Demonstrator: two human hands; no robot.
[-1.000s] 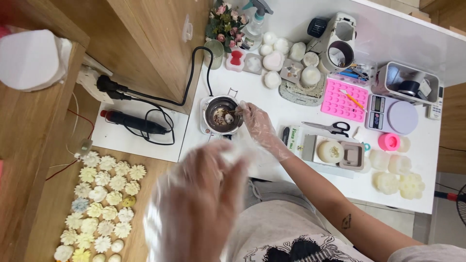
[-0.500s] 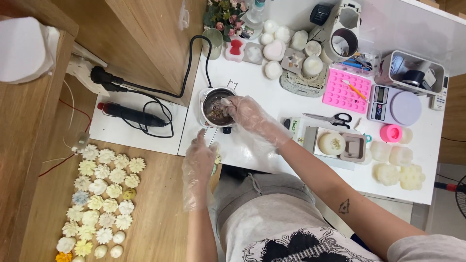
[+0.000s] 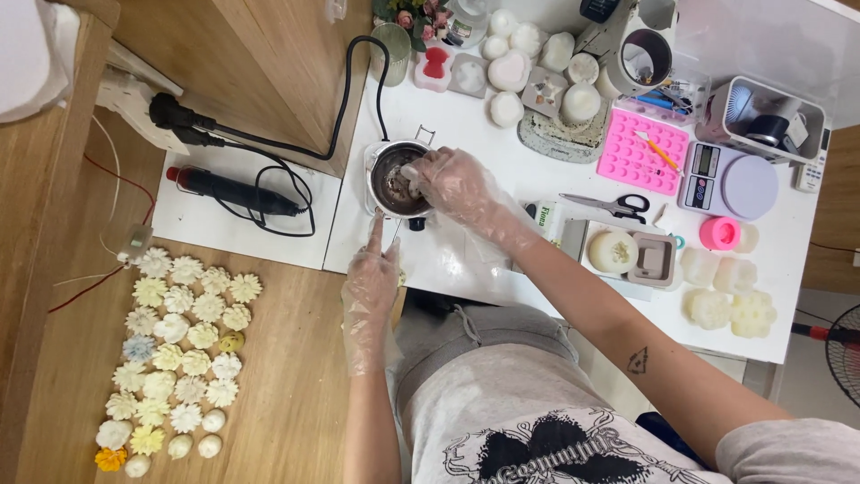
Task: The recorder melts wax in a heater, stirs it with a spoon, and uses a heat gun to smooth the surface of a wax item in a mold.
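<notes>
Plastic-gloved right hand (image 3: 452,184) dips curled fingers into the metal pot (image 3: 394,179) near the table's (image 3: 573,193) left edge; left hand (image 3: 370,282) points a finger at it, holding nothing

Bright, even light fills the scene; the white worktop (image 3: 573,193) is nearly washed out toward its far right corner. Shadows beside it are soft and faint. Focus is sharp throughout, with slight wide-angle stretching at the edges

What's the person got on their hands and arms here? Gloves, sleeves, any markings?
Both the left hand and the right hand wear thin, clear, loose, crinkly plastic gloves that end around the wrists. The forearms are bare. The right forearm carries a small dark triangular tattoo, and a light short sleeve shows at that shoulder.
</notes>
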